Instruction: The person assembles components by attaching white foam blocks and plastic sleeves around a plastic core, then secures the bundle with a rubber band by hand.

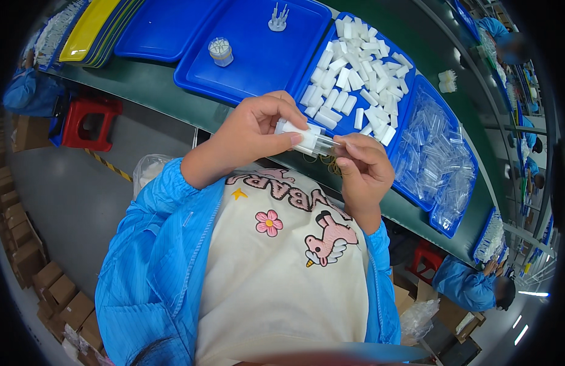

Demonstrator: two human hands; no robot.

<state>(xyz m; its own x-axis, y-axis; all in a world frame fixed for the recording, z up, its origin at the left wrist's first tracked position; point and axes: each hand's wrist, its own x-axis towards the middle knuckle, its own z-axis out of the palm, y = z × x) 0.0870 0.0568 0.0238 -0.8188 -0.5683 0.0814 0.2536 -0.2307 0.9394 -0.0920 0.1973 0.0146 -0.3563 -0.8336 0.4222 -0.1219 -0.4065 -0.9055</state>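
Just past the table's near edge, my left hand point(261, 125) is closed around a white plastic piece point(308, 139), with a clear part showing beside it under the fingers. My right hand point(365, 168) pinches the end of a clear plastic tube point(325, 145), whose other end meets the white piece. How far the two are joined is hidden by my fingers. Beyond my hands, a blue tray point(252, 79) bears a clear round holder point(220, 52) with white parts in it and a small white pronged piece point(278, 17).
Right of that tray, loose white blocks point(355, 79) fill one blue tray and clear tubes point(432, 152) fill others. Stacked yellow and blue trays point(90, 30) stand far left. A red stool point(93, 124) is on the floor. Co-workers in blue sit farther along.
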